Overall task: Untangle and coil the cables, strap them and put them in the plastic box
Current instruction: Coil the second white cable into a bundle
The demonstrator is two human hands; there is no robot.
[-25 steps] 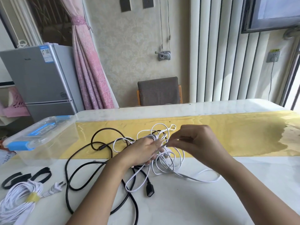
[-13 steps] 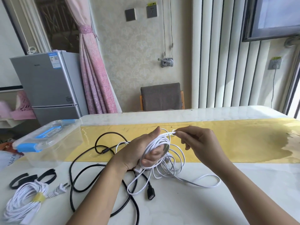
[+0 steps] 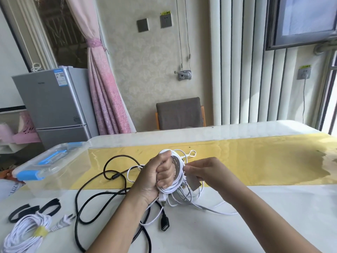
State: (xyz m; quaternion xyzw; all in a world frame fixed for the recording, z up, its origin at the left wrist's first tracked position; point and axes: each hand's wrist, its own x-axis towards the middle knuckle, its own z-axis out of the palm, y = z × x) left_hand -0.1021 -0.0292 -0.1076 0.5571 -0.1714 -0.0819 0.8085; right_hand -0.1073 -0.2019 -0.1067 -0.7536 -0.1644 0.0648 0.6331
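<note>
My left hand (image 3: 157, 177) grips a bundle of loops of the thin white cable (image 3: 177, 172) above the table's middle, with a white plug sticking out under the fist. My right hand (image 3: 206, 173) pinches a strand of the same cable just right of the loops. More white cable (image 3: 215, 209) trails loose on the table below. A black cable (image 3: 87, 194) with a USB socket end (image 3: 165, 223) sprawls to the left. The clear plastic box (image 3: 42, 172) with a blue-latched lid stands at the far left.
A coiled white cord (image 3: 25, 232) bound with a yellow strap lies at the front left, with black straps (image 3: 34, 209) beside it. A yellow runner (image 3: 255, 157) crosses the white table. A chair (image 3: 179, 114) and a small fridge (image 3: 54, 105) stand beyond.
My left hand has turned upright and closed into a fist round the white loops. My right hand has brought another turn of cable to the bundle. The camera has tilted up.
</note>
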